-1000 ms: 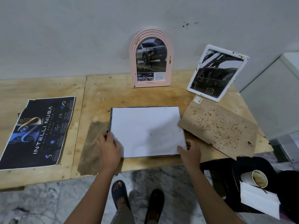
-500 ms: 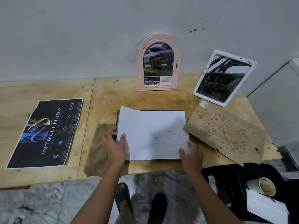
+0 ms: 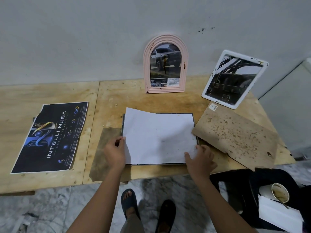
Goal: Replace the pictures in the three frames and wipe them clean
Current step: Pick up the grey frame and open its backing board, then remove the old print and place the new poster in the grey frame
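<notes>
A thin white sheet (image 3: 159, 137) of paper, faintly smudged and curling at its far left corner, is lying on a flat dark frame (image 3: 193, 118) mid-way along the pale plywood surface (image 3: 151, 101) — the left hand (image 3: 115, 153) is pinching its left edge in a narrow grip, and the right hand (image 3: 200, 159) is holding the near right corner between thumb and curled fingers. Three frames are showing: that one, plus a ribbed, arched pink frame (image 3: 165, 64) and a smooth, round-cornered white frame (image 3: 234, 79), both leaning on the grey wall with car pictures inside. One brown speckled board (image 3: 235, 137) is lying against the dark frame's right side, one glossy dark poster (image 3: 50, 137) is lying flat well to the left, and one stained paper cup (image 3: 280, 192) is sitting on a black chair (image 3: 235, 179).
</notes>
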### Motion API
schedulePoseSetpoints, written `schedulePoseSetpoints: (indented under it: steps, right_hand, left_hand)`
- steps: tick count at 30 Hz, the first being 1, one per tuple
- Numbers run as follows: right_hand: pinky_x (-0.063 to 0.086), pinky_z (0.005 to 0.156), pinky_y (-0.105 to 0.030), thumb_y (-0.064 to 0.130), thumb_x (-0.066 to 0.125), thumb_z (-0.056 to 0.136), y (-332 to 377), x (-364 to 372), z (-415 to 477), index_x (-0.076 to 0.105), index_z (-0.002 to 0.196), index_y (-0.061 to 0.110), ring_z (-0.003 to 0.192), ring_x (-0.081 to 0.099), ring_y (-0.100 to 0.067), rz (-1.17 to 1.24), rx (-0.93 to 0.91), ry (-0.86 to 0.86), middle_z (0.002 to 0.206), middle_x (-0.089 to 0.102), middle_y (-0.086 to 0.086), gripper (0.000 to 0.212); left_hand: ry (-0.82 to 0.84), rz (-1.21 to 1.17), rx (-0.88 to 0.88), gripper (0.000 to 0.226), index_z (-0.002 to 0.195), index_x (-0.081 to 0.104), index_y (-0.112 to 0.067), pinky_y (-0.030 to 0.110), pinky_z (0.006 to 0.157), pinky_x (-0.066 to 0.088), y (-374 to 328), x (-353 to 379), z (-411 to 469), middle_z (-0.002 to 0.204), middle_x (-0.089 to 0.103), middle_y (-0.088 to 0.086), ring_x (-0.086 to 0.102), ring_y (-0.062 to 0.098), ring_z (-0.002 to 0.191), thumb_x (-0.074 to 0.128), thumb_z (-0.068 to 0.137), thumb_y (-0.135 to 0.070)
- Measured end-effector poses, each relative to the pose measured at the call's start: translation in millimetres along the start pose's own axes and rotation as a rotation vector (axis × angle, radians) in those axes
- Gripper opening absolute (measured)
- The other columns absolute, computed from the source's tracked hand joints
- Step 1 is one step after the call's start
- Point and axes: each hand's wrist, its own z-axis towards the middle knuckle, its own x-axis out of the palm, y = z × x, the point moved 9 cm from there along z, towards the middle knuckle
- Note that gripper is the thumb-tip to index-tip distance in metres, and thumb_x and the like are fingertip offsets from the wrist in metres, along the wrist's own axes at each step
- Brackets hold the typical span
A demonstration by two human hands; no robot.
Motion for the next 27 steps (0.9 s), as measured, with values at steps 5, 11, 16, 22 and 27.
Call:
schedulePoseSetpoints:
  steps: [5,11,16,22,27]
  right_hand:
    - [0.028,0.095,-0.042,0.040,0.053,0.086,9.9,-2.5,-4.0,0.049,0.121,0.016,0.120,0.034,-0.025,-0.114,-0.071,-0.023,0.132,0.040,-0.005,0.042]
    - [0.032,0.094,-0.039,0.036,0.053,0.088,16.7,1.1,-5.5,0.046,0.125,0.015,0.117,0.037,-0.024,-0.061,-0.080,0.007,0.129,0.043,-0.007,0.043]
    - [0.034,0.095,-0.040,0.022,0.055,0.089,20.7,2.4,-5.0,0.050,0.123,0.011,0.116,0.041,-0.025,0.133,-0.077,-0.010,0.127,0.046,-0.009,0.036]
    - [0.043,0.088,-0.027,0.000,0.044,0.091,58.9,15.3,-14.2,0.046,0.126,0.007,0.110,0.049,-0.021,0.381,-0.165,0.069,0.124,0.047,-0.010,0.035]
    - [0.040,0.082,-0.026,0.003,0.053,0.089,111.5,42.9,-19.6,0.054,0.113,0.005,0.098,0.046,-0.017,0.368,-0.236,0.181,0.116,0.050,-0.012,0.024]
  left_hand:
    - [-0.020,-0.033,0.061,0.016,0.098,0.070,-0.012,0.028,0.076,0.047,-1.8,-2.2,-0.8,0.097,0.067,0.004,0.060,0.018,0.090,0.063,0.088,-0.022]
    - [0.048,-0.055,0.058,0.016,0.097,0.057,-0.009,0.027,0.064,0.039,-6.5,1.7,-2.6,0.085,0.060,0.003,0.055,0.015,0.079,0.052,0.095,-0.024]
    - [0.115,-0.173,0.073,0.014,0.101,0.056,-0.009,0.016,0.067,0.041,-11.7,0.5,1.1,0.086,0.059,-0.002,0.054,0.005,0.081,0.050,0.096,-0.020]
    - [0.019,-0.341,-0.031,0.015,0.106,0.060,-0.007,0.026,0.067,0.045,0.7,-41.5,31.4,0.083,0.060,0.005,0.055,0.015,0.074,0.051,0.094,-0.012]
    - [-0.196,-0.527,-0.225,0.016,0.109,0.058,-0.008,0.035,0.085,0.045,35.9,-107.8,60.9,0.092,0.060,0.007,0.055,0.018,0.084,0.053,0.094,-0.010]
